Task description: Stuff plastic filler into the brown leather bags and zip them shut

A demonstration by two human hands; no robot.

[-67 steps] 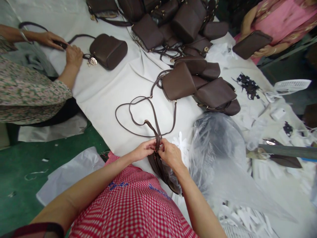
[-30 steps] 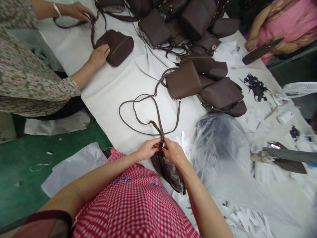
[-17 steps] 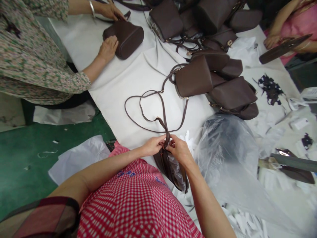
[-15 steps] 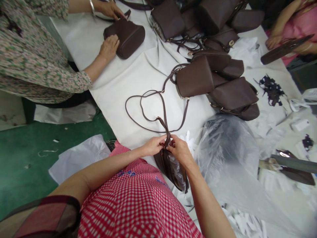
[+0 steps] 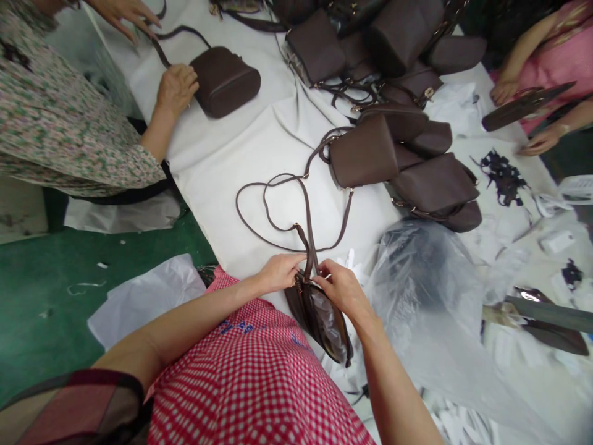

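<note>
A small dark brown handbag (image 5: pixel 304 309) is held upright in front of my apron, its zipped top open and clear plastic showing inside. At its upper left corner, my left hand (image 5: pixel 280 273) is closed on the bag beside the strap's base. My right hand (image 5: pixel 345 287) has thumb and fingers bent around the bag's top edge on the other side, close to the zip end. The thin brown strap (image 5: pixel 238 207) rises between my hands and lies in loops on the white table cover. My fingertips are partly hidden by the strap and bag.
Brown bags (image 5: pixel 365 154) are piled ahead and right. A clear plastic bag (image 5: pixel 426 296) lies beside my right arm. A co-worker's hand (image 5: pixel 176 89) touches another brown bag (image 5: pixel 227 80) at upper left. Another person (image 5: pixel 546 68) sits at upper right. Black scraps (image 5: pixel 503 176) lie on the right.
My right hand has shifted slightly right, away from the strap, and the bag's top shows more. The co-worker on the left has drawn one hand back with a strap; their bag has shifted left.
</note>
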